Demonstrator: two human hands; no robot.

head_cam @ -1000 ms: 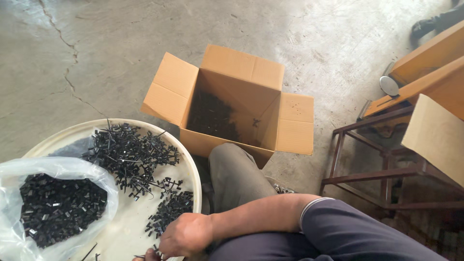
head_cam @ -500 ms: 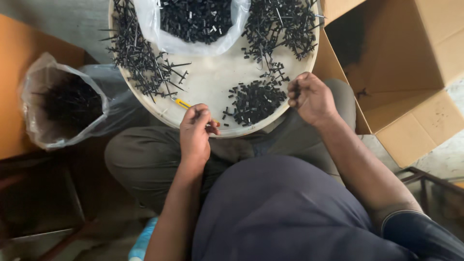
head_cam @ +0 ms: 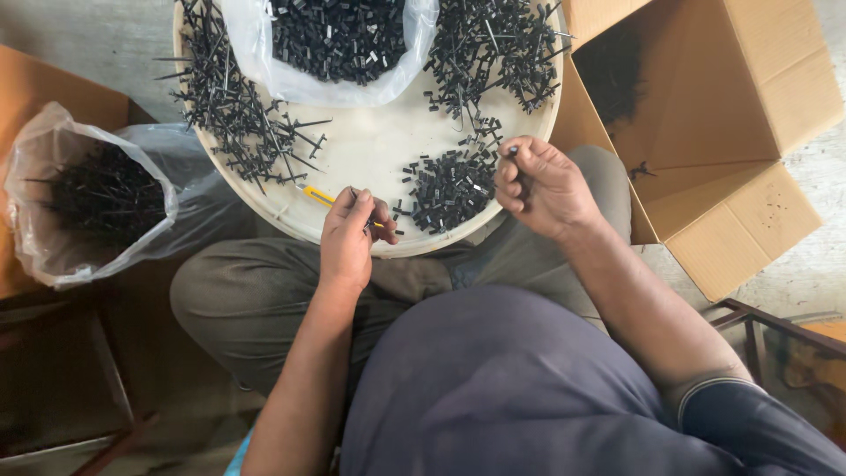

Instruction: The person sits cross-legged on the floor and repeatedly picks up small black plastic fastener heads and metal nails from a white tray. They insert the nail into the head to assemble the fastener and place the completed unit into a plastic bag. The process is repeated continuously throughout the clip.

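A round cream tray (head_cam: pixel 370 145) rests on my lap, strewn with black plastic sprue sticks (head_cam: pixel 238 115) at its left and top right. A small heap of little black plastic pieces (head_cam: pixel 449 183) lies near its front edge. My left hand (head_cam: pixel 351 236) is at the tray's near rim, fingers pinched on a small black piece, beside a yellow-handled tool (head_cam: pixel 322 197). My right hand (head_cam: pixel 538 187) is closed on a thin black sprue stick just right of the heap.
A clear bag of black pieces (head_cam: pixel 330 44) sits on the tray's far side. Another plastic bag of black sticks (head_cam: pixel 92 198) stands at the left. An open cardboard box (head_cam: pixel 705 123) is at the right, and a metal frame (head_cam: pixel 775 322) at lower right.
The view swung from the floor and box down onto the tray. In the last half second both hands stayed at the near rim, the right hand now raised over the heap.
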